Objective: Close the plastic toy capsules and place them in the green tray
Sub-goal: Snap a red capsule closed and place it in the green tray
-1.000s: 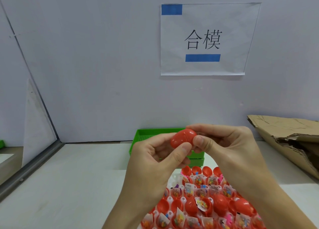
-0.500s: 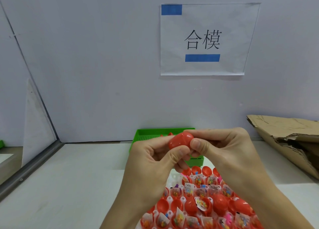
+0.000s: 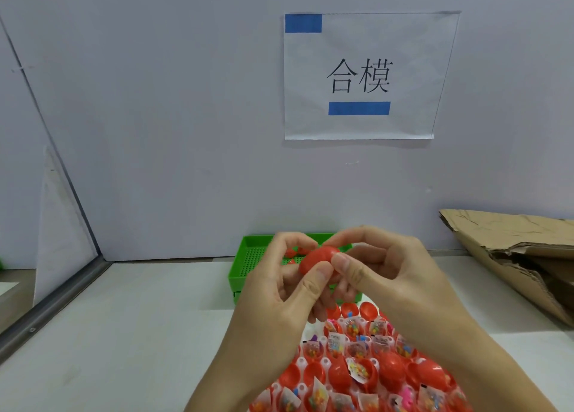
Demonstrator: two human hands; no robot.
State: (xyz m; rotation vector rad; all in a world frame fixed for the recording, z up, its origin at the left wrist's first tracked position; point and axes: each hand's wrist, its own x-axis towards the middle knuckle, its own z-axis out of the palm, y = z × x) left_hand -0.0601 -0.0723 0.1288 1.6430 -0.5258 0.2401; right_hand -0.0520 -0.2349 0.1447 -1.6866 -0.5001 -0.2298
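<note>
from the head view, we see little change against half a second ago: the red capsule (image 3: 317, 260) has stayed pinched between both hands at about the same height, in front of the green tray (image 3: 245, 275), though the left hand's forefinger now arches higher over it and the two thumbs have drawn closer together on its near side.

the left hand (image 3: 279, 299) comes up from below, its thumb pressed on the capsule's lower front and its forefinger curled over the top. the right hand (image 3: 388, 275) reaches in from the right, its thumb laid on the capsule's right end and its forefinger bent across the top, so that the two forefinger tips nearly meet. all fingers are curled narrowly round the capsule; the capsule's seam is hidden, so we cannot tell whether the halves have snapped fully together.

the hands cover the tray's right half; through the gap we make out a few red pieces on its perforated floor. below the wrists a rack of open red capsule halves (image 3: 366, 377), many holding small packets, runs off the bottom edge. on the white table (image 3: 130, 334) at right, torn cardboard (image 3: 509, 250) is cut by the frame. a paper sign (image 3: 360, 76) hangs on the wall.
</note>
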